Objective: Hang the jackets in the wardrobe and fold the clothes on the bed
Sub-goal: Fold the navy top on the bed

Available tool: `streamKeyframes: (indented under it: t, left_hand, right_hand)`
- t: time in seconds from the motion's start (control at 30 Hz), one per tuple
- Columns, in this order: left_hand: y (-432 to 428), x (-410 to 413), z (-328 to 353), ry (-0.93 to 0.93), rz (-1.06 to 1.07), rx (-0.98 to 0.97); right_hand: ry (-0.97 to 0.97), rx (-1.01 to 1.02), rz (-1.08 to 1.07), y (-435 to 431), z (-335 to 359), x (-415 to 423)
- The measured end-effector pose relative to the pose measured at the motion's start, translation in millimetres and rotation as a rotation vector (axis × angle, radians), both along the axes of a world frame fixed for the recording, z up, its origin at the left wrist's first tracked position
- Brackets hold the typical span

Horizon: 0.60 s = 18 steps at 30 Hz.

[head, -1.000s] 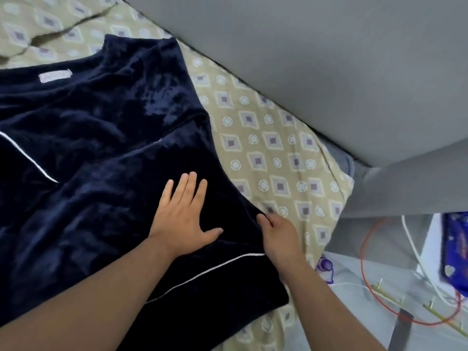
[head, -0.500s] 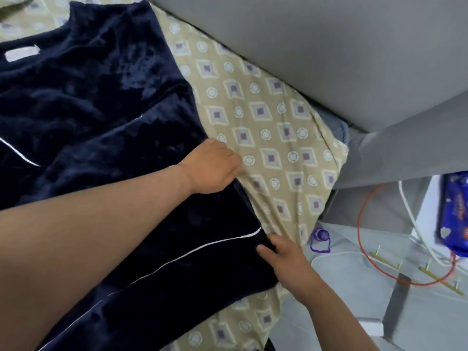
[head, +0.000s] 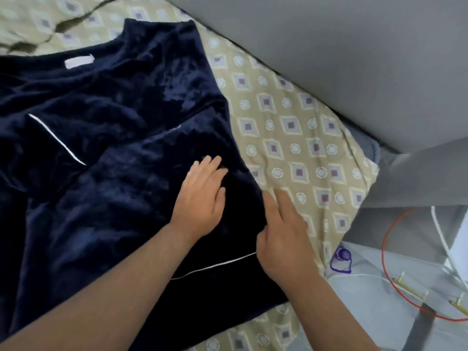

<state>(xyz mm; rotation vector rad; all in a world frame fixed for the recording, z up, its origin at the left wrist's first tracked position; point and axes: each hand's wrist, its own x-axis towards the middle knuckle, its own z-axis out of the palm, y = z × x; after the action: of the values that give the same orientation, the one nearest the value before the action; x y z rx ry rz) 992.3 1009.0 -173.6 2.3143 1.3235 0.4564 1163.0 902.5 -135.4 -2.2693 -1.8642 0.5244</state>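
Note:
A dark navy velvet top [head: 106, 158] with thin white piping and a white neck label lies spread over the bed [head: 298, 138], which has a beige sheet with diamond and circle prints. My left hand [head: 202, 198] lies flat on the garment near its right edge, fingers straight. My right hand [head: 281, 236] rests at that same edge, fingers extended along the border between fabric and sheet, the thumb toward the cloth.
A grey wall [head: 329, 59] runs along the bed's far side. Past the bed's corner on the floor are a red cable loop [head: 387, 269], white cables, a small purple object [head: 342, 257] and brass handles [head: 410, 290] on a grey surface.
My left hand, curled at the garment's edge half a second ago, now lies flat on the cloth. My right hand has moved up along the edge from the piped hem.

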Motion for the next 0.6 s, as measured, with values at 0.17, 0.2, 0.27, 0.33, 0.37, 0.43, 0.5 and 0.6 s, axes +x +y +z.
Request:
streamKeyframes:
  t: [0.17, 0.2, 0.27, 0.33, 0.37, 0.43, 0.5, 0.6]
  left_hand:
    - [-35.2, -123.1, 2.6, 0.198, 0.257, -0.083]
    - [-38.5, -147.0, 3.5, 0.217, 0.324, -0.104]
    - [-39.7, -191.6, 5.6, 0.215, 0.45, -0.099]
    - [-32.4, -227.7, 6.9, 0.188, 0.601, -0.104]
    - [-24.9, -241.2, 7.6, 0.179, 0.683, -0.113]
    - [-8.0, -258.2, 6.3, 0.188, 0.808, -0.156]
    - [9.9, -267.7, 4.0, 0.193, 0.847, -0.181]
    - [39.4, -277.0, 11.9, -0.139, 1.014, -0.191]
  right_hand:
    - [-0.104, -0.161, 0.268, 3.1, -23.7, -17.5]
    - [-0.126, -0.173, 0.262, -0.3, -25.4, -16.4]
    - [-0.12, -0.162, 0.221, -0.9, -24.5, -18.8]
    - [-0.051, -0.099, 0.151, 9.6, -19.8, -27.6]
    - [-0.011, -0.042, 0.129, 19.6, -17.3, -35.7]
    - [0.048, 0.053, 0.164, 50.0, -12.3, -59.6]
    - [0.059, 0.11, 0.278, 92.8, -10.2, -90.4]
    - [0.04, 0.185, 0.408, 170.6, -15.0, -135.5]
